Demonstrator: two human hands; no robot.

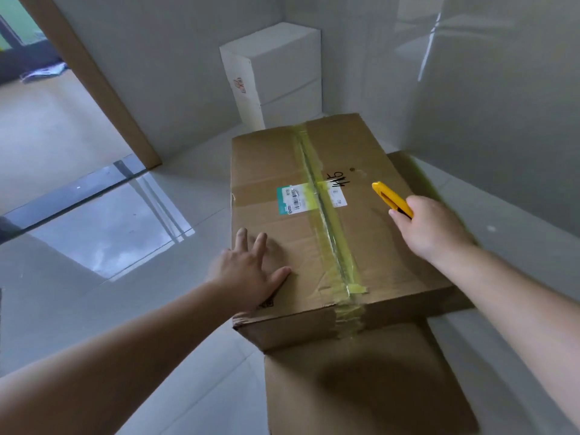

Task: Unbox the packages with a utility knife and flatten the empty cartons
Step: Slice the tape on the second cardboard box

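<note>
A large brown carton (370, 246) stands on the floor, its top seam sealed with yellowish tape (329, 211) running from far edge to near edge. A green and white shipping label (293, 199) sits beside the seam. My left hand (251, 274) lies flat on the carton's near left corner, fingers straight and spread. My right hand (430, 227) hovers over the right half of the top and grips a yellow utility knife (390, 199), whose tip points away toward the handwritten number. The knife is apart from the tape.
A flat piece of brown cardboard (364, 390) lies on the floor under and in front of the carton. Two stacked white boxes (276, 76) stand in the far corner. Glossy walls close in at the right and back; an open doorway (40, 114) lies to the left.
</note>
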